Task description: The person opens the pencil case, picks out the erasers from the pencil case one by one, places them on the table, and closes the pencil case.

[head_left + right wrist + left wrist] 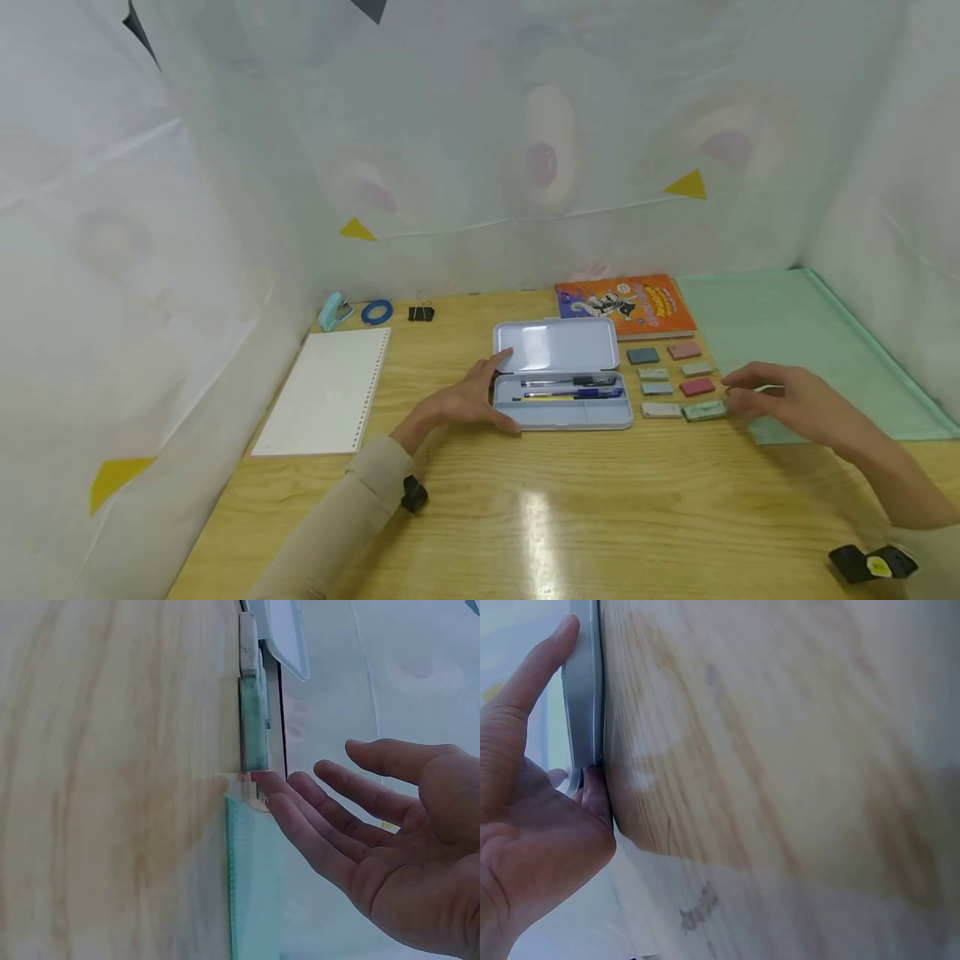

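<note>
A pale blue pencil case (555, 423) lies with its lid (573, 346) raised back, several pens (573, 392) in its long compartment. My left hand (468, 400) grips its left end, thumb along the front edge and fingers at the back and side. In the left wrist view the thumb (544, 664) lies against the case's wall (583, 697). To the right of the case, several small erasers sit in two columns. My right hand (795, 404) hovers beside the green eraser (705, 410), fingers loosely extended, holding nothing. The right wrist view shows its fingertips (277, 802) near the green eraser's end (253, 724).
An orange book (652, 304) lies behind the erasers. A green cloth (810, 350) covers the right side. On the left lie a white notebook (322, 392), a light blue stapler (332, 311), a blue tape ring (377, 305) and a black binder clip (422, 313). Sheeting surrounds the table.
</note>
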`<state>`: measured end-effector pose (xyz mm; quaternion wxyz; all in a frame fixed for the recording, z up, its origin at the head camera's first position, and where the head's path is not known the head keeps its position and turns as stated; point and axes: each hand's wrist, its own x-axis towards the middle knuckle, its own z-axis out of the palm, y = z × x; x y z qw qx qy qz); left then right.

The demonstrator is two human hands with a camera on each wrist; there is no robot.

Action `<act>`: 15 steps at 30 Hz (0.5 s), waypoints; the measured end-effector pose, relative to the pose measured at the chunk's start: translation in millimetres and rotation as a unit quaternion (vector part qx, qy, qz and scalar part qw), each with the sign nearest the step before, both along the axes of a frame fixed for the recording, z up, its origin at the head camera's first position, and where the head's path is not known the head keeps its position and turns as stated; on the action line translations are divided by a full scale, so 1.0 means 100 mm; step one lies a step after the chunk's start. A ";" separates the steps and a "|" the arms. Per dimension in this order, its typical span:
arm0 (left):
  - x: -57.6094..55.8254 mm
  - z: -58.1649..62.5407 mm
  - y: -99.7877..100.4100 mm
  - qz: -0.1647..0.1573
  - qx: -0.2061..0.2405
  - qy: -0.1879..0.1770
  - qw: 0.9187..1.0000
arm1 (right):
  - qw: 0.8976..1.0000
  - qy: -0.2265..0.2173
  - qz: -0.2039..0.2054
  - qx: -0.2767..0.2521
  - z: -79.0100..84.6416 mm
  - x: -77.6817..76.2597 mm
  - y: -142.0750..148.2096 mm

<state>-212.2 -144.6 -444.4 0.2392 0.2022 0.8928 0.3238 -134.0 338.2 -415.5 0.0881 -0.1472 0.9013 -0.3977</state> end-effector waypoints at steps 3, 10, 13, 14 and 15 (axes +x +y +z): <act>0.01 0.01 -0.01 0.000 0.000 0.000 1.000 | 1.000 0.015 -0.004 0.005 0.06 -0.03 -0.05; 0.06 0.02 -0.01 0.003 0.012 0.007 1.000 | 0.997 0.012 0.022 -0.070 0.09 -0.21 -0.45; 0.08 0.03 -0.01 0.007 0.025 0.011 1.000 | 0.994 -0.002 0.018 -0.108 0.08 -0.36 -0.65; 0.09 0.04 -0.01 0.010 0.029 0.013 0.999 | 0.994 -0.001 0.012 -0.108 0.08 -0.41 -0.72; 0.10 0.05 -0.01 0.012 0.035 0.015 0.999 | 0.994 -0.003 0.009 -0.112 0.07 -0.46 -0.78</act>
